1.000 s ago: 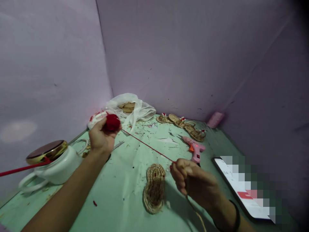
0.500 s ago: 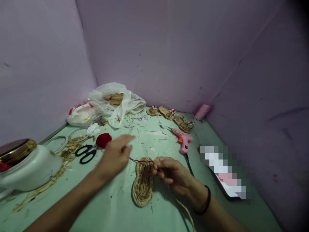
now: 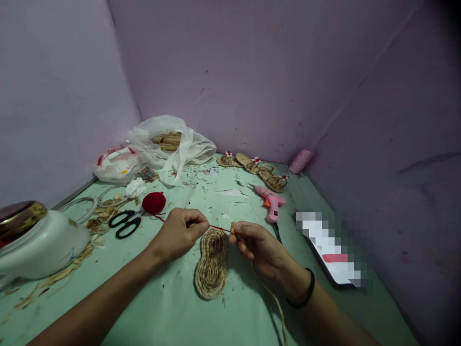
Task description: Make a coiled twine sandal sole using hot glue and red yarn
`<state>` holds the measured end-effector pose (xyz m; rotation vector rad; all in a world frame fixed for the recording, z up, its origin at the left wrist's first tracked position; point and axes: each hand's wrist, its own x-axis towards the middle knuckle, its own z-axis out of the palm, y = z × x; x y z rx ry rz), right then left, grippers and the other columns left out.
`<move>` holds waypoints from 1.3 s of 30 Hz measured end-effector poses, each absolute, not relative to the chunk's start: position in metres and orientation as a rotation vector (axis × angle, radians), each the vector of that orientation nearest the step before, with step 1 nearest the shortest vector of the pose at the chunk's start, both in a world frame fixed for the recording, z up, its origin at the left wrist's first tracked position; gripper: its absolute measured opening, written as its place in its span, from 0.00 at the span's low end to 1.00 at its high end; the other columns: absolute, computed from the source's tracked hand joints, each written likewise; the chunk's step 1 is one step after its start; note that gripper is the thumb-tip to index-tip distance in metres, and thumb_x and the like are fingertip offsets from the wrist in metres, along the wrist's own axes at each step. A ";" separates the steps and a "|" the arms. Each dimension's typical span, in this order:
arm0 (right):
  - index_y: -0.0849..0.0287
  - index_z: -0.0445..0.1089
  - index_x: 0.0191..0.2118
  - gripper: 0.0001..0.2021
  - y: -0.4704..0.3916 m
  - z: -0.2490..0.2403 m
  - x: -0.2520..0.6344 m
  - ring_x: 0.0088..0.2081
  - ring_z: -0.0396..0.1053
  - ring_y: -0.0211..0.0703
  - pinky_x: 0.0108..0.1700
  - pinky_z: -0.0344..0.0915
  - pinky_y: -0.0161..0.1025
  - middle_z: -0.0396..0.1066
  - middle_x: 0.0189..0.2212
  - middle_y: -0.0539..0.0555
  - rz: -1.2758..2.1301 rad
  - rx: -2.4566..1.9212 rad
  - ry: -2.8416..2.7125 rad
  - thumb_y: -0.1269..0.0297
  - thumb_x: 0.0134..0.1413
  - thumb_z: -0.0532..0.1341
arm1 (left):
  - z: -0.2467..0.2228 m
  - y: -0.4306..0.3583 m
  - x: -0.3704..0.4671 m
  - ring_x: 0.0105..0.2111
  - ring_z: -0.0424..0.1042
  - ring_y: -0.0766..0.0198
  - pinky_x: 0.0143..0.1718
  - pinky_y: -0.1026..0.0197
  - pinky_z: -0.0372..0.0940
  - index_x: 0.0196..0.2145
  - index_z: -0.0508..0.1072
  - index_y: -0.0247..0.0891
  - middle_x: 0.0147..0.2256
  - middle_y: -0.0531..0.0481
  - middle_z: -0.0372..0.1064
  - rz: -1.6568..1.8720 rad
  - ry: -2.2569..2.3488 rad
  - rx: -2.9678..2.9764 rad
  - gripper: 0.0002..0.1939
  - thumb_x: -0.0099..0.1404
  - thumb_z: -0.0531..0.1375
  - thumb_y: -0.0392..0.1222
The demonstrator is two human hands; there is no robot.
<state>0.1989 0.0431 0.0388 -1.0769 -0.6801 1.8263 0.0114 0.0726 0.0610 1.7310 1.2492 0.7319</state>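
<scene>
A strand of red yarn [image 3: 219, 228] runs taut between my two hands. My left hand [image 3: 182, 235] pinches it between thumb and fingers. In my right hand [image 3: 257, 245] the fingertips are closed on the end of a thin straw-coloured cord [image 3: 275, 298], where the red yarn meets it; the cord trails down toward the table's front. Just below the yarn lies a coiled, sole-shaped woven piece [image 3: 212, 266], flat on the table. Behind my left hand sit a ball of red yarn [image 3: 154, 203] and black-handled scissors [image 3: 126, 225].
A pink glue gun [image 3: 272, 203] with a black cable lies right of centre. Small woven slippers [image 3: 248, 163] rest by the back wall, near a pink roll [image 3: 301, 161]. A plastic bag [image 3: 194, 146], a white pot [image 3: 46, 247] and fibre scraps are left; a phone-like slab [image 3: 338, 276] is right.
My left hand has closed from an open, blurred reach into a pinch on the red yarn, pulling it straight. My right hand keeps its hold; the view has shifted slightly.
</scene>
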 end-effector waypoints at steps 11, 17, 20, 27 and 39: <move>0.66 0.71 0.23 0.08 0.037 0.037 0.189 0.14 0.60 0.26 0.11 0.51 0.22 0.70 0.17 0.50 1.680 -1.144 -0.788 0.65 0.38 0.65 | 0.058 0.063 0.013 0.34 0.69 0.56 0.36 0.59 0.60 0.33 0.78 0.37 0.35 0.44 0.74 0.742 1.366 1.937 0.10 0.52 0.60 0.39; 0.66 0.71 0.23 0.08 0.034 0.039 0.189 0.14 0.61 0.26 0.12 0.52 0.22 0.69 0.17 0.49 1.766 -1.049 -0.794 0.65 0.39 0.65 | 0.055 0.055 0.031 0.15 0.56 0.71 0.19 0.67 0.53 0.29 0.77 0.32 0.16 0.54 0.64 0.580 1.005 1.512 0.11 0.56 0.56 0.40; 0.66 0.72 0.23 0.07 0.035 0.039 0.191 0.14 0.61 0.26 0.12 0.51 0.21 0.70 0.17 0.50 1.755 -1.049 -0.773 0.65 0.38 0.65 | 0.054 0.055 0.031 0.14 0.53 0.73 0.17 0.68 0.49 0.23 0.74 0.29 0.13 0.56 0.58 0.584 1.069 1.406 0.09 0.53 0.59 0.40; 0.66 0.71 0.23 0.08 0.034 0.039 0.190 0.14 0.60 0.26 0.12 0.50 0.22 0.69 0.17 0.49 1.753 -1.042 -0.794 0.65 0.39 0.65 | 0.050 0.053 0.035 0.09 0.53 0.76 0.08 0.70 0.41 0.26 0.73 0.30 0.16 0.52 0.65 0.487 0.979 1.125 0.13 0.49 0.60 0.45; 0.64 0.75 0.30 0.12 0.039 0.044 0.193 0.17 0.64 0.32 0.12 0.50 0.26 0.73 0.20 0.53 1.378 -1.339 -1.014 0.61 0.39 0.66 | 0.057 0.060 0.022 0.18 0.52 0.71 0.20 0.65 0.48 0.14 0.66 0.34 0.14 0.56 0.54 0.487 1.198 1.565 0.06 0.44 0.54 0.37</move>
